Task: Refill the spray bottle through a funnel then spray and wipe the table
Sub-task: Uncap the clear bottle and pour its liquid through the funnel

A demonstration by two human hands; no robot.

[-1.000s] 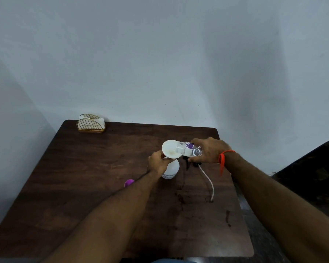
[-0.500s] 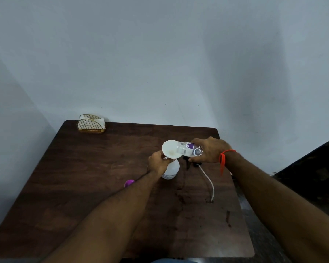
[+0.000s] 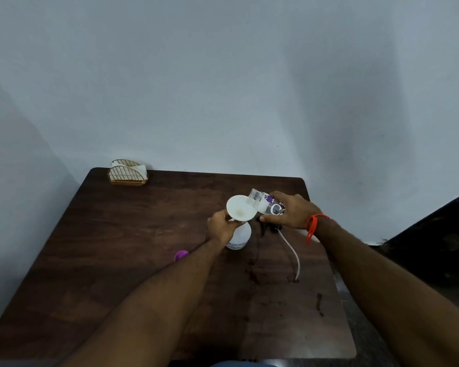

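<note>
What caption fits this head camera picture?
Right hand tips refill bottle over funnel on spray bottle.

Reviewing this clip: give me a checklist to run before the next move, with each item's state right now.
1. Funnel seated in spray bottle: ok.
2. Left hand steadying the funnel and spray bottle: ok.
3. Refill bottle in right hand, mouth at the funnel rim: ok.
4. Fill level in spray bottle: cannot tell.
5. Sprayer head with its tube off, on the table: ok.
6. Table dry: not ok, dark wet marks near the tube.
</note>
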